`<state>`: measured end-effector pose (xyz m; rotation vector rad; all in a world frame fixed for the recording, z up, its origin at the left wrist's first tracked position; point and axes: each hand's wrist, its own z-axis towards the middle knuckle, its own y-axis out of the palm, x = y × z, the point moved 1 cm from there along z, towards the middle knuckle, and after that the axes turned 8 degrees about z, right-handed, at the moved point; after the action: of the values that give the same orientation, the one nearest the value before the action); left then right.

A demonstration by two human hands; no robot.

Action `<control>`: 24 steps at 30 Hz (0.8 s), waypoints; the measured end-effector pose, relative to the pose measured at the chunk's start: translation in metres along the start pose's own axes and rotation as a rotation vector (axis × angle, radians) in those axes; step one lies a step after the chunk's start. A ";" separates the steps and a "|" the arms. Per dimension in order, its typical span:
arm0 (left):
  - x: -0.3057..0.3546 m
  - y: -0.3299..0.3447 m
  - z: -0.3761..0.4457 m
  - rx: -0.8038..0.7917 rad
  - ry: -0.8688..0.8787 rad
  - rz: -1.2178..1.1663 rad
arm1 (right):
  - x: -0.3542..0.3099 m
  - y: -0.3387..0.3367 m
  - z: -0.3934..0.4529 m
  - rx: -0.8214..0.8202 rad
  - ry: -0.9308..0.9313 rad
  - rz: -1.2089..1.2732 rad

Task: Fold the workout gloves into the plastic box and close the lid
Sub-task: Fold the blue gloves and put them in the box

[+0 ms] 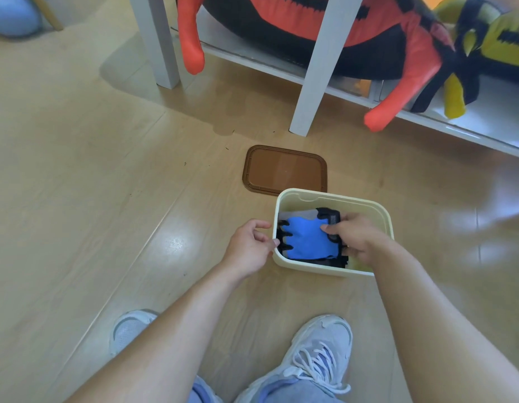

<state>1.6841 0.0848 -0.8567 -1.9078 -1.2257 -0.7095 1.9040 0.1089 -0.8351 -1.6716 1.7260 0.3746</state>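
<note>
My right hand (pixel 354 235) pinches the gloves (pixel 307 241) flat inside the box (pixel 310 269) while my left fingers (pixel 264 225), loosely curled and empty, steady its left wall, the lid (pixel 285 170) waiting on the floor behind.

The floor (pixel 77 175) was of light wooden planks. A cream plastic box (pixel 334 270) stood on it, open, in front of two pale sneakers (pixel 319 359). A brown lid (pixel 285 170) lay flat on the floor, just behind the box's far left corner. Farther back, two white furniture legs (pixel 316 68) stood on the planks, near the low white shelf (pixel 470 123).
</note>
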 end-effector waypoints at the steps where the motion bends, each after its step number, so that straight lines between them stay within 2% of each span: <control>1: -0.001 0.001 0.000 -0.006 0.001 0.003 | 0.007 0.002 0.003 0.052 -0.014 -0.118; 3: -0.002 0.002 0.000 -0.027 -0.002 0.006 | 0.018 0.004 0.009 0.123 -0.059 -0.333; 7: -0.003 0.004 0.000 -0.029 0.002 -0.002 | 0.018 0.008 0.008 0.197 -0.149 -0.433; 10: -0.004 0.001 0.000 0.029 -0.032 -0.068 | 0.013 0.013 0.012 0.174 -0.184 -0.374; 14: -0.002 -0.015 0.002 0.126 -0.060 -0.144 | 0.008 0.023 0.011 0.016 -0.072 -0.123; 20: -0.003 -0.024 0.004 0.129 -0.068 -0.088 | 0.019 0.033 0.009 0.081 -0.215 -0.565; 24: -0.009 -0.025 0.010 0.146 -0.058 -0.011 | 0.005 0.040 -0.010 0.254 -0.395 -0.776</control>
<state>1.6581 0.0947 -0.8617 -1.8135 -1.2883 -0.5579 1.8635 0.1039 -0.8413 -1.7793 0.7228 0.0960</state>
